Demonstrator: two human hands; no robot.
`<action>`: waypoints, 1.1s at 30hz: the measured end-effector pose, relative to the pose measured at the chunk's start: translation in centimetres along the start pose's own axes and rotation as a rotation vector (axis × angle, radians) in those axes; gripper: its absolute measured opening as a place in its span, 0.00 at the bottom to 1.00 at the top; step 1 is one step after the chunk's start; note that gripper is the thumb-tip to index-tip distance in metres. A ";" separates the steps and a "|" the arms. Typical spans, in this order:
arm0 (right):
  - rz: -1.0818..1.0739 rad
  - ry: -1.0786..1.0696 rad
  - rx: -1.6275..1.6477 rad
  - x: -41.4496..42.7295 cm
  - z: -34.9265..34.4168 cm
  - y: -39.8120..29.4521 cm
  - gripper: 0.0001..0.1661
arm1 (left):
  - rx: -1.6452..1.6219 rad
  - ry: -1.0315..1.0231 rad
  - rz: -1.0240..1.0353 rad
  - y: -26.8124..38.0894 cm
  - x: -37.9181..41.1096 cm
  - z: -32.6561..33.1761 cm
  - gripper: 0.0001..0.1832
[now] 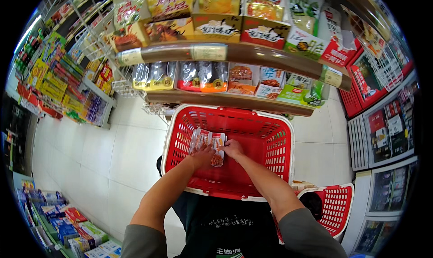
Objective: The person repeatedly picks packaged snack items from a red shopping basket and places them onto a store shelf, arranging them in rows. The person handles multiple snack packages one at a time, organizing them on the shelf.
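Note:
Inside a red plastic shopping basket (248,122) with a white rim, clear-and-red snack packets (218,139) lie side by side at the left of the floor. My left hand (203,155) is laid over the left packets, slightly blurred, and its fingers hide part of them. Whether it grips them cannot be told. At the right edge of the packets, my right hand (233,148) pinches the rightmost one between thumb and fingers. Bare red basket floor shows to the right of both hands.
A store shelf (209,51) with bagged and boxed snacks stands just beyond the basket. Another red basket (335,203) is at my right, holding a dark item. Display racks (64,85) stand left, boxed goods (74,227) lower left, and glass-fronted cabinets (389,129) right.

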State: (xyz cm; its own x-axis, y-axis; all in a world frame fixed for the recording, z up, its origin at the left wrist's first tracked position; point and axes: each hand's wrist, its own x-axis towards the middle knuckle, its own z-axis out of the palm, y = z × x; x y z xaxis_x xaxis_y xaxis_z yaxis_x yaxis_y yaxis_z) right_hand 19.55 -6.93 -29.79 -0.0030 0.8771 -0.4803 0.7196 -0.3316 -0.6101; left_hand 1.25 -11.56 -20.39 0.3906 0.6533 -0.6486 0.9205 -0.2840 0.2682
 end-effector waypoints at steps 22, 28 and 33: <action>-1.054 0.315 0.058 -12.5 -21.8 -12.2 0.10 | -0.073 0.836 0.450 7.9 -11.3 -15.3 0.21; -1.182 0.734 -0.067 -10.6 -28.1 -18.0 0.15 | 0.151 1.318 0.475 10.1 -10.8 -23.2 0.24; -1.015 0.769 -0.340 -8.4 -29.1 -21.0 0.15 | 0.512 1.209 0.281 7.1 -7.1 -23.6 0.26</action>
State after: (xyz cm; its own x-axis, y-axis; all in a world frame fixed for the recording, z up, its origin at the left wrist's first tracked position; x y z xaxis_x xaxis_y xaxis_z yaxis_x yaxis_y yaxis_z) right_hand 24.61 2.82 5.38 -0.3296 0.6928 0.6415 0.7692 0.5910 -0.2431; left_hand 5.22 -1.66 2.94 0.5717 0.6600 0.4875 0.8054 -0.5649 -0.1797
